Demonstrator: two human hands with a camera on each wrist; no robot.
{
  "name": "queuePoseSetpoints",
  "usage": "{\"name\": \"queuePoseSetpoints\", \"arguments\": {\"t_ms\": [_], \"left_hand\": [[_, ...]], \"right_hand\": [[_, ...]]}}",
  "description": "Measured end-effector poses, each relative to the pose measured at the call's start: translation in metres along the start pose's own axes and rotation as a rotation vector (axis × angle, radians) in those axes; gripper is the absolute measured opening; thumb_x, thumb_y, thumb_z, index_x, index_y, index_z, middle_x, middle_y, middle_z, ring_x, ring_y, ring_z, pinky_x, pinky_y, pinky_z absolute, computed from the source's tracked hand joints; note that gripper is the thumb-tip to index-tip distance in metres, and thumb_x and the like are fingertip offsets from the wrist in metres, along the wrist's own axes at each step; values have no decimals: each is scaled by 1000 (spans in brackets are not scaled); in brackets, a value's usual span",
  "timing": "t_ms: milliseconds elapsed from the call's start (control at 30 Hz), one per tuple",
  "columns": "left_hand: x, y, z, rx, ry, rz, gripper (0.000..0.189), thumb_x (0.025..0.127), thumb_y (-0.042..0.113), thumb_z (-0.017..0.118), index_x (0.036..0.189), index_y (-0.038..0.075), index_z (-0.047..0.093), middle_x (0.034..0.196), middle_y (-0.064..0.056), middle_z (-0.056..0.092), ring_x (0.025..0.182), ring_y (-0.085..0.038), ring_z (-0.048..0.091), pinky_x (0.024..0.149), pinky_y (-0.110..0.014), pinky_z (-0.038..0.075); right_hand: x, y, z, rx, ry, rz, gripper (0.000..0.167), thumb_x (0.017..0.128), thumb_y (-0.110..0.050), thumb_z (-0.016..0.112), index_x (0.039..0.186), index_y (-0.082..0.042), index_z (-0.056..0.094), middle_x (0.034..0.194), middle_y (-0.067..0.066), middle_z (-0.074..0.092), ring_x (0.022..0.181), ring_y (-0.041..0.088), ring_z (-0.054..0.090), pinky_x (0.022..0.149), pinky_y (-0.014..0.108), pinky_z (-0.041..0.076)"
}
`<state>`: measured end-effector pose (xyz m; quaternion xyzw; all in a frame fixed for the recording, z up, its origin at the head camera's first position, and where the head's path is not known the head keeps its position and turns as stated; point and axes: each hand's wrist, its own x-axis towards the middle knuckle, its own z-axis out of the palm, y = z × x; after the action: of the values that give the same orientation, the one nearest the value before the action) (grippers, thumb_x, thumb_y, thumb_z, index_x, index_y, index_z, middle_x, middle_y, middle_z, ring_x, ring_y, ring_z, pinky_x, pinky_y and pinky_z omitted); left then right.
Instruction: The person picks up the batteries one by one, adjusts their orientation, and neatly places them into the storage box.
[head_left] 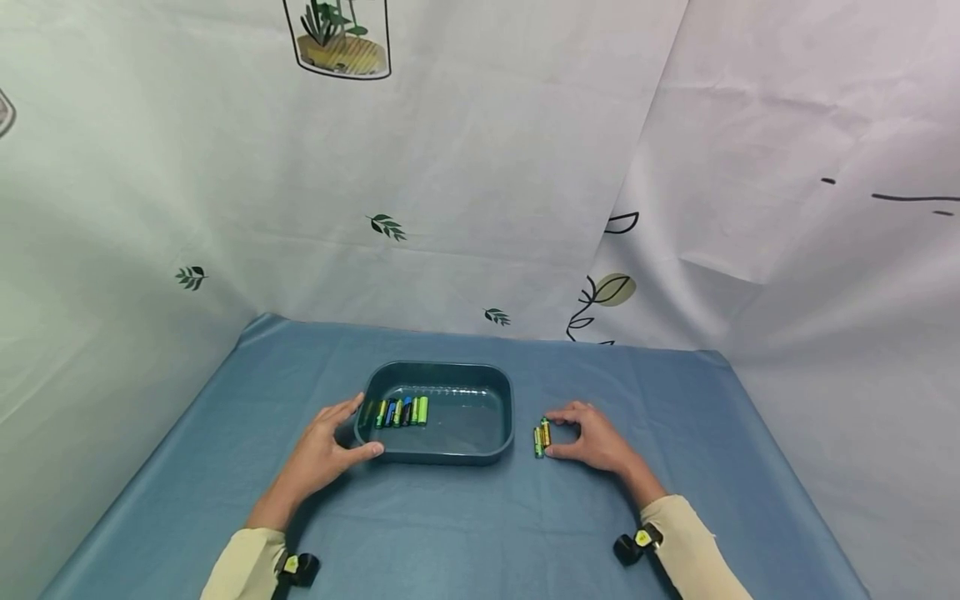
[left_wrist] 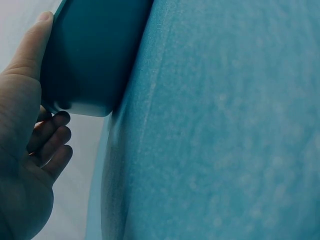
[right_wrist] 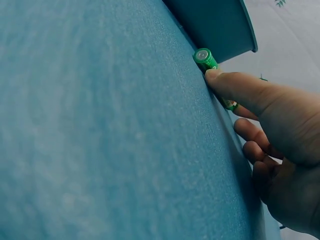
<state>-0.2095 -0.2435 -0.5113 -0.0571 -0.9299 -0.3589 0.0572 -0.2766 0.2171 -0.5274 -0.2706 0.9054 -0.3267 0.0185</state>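
A dark teal tray (head_left: 468,429) stands on the table, with several AAA-looking batteries (head_left: 402,412) lined up side by side along its left part. My left hand (head_left: 322,446) grips the tray's left end, thumb at the front corner and fingers at the left side. In the left wrist view the thumb (left_wrist: 32,47) lies against the tray wall (left_wrist: 95,60). Right of the tray, two green-and-gold batteries lie side by side. My right hand (head_left: 596,437) pinches the right one (head_left: 546,432) by its ends between thumb and index finger; the left one (head_left: 537,443) touches it or nearly so.
A blue cloth (head_left: 450,525) covers the table. Behind and at both sides hang pale curtains (head_left: 480,167) printed with leaves and plants. A black wrist camera (head_left: 303,570) sits at the left cuff, and another (head_left: 628,549) at the right.
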Motion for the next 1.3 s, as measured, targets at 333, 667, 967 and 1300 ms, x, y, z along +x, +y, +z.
{"name": "queuePoseSetpoints", "arguments": {"t_ms": [333, 667, 967, 1300], "left_hand": [[0, 0, 0, -1, 1, -1, 102, 80, 51, 85, 157, 3, 39, 154, -29, 42, 137, -49, 42, 100, -70, 42], [1, -1, 1, -4, -4, 3, 101, 80, 50, 85, 157, 4, 39, 154, -28, 42, 137, -49, 42, 99, -69, 43], [1, 0, 0, 2, -2, -4, 102, 80, 50, 86, 157, 3, 39, 154, -28, 42, 137, -49, 42, 100, -70, 42], [0, 0, -1, -3, -7, 5, 101, 80, 51, 85, 157, 3, 39, 154, -29, 42, 137, -50, 41, 100, -71, 42]], "right_hand": [[2, 0, 2, 1, 45, -15, 49, 84, -36, 87, 125, -13, 73, 107, -3, 65, 97, 15, 58, 84, 41, 50], [1, -5, 0, 36, 129, 38, 50, 82, -36, 88, 125, -14, 73, 103, -6, 69, 94, 14, 63, 83, 40, 52], [7, -17, -5, 31, 188, 60, 49, 81, -37, 88, 124, -19, 74, 106, 0, 70, 94, 16, 62, 77, 37, 52], [17, -40, -12, 19, 227, 49, 50, 83, -41, 86, 126, -20, 72, 111, 6, 70, 99, 24, 64, 76, 38, 53]]}}
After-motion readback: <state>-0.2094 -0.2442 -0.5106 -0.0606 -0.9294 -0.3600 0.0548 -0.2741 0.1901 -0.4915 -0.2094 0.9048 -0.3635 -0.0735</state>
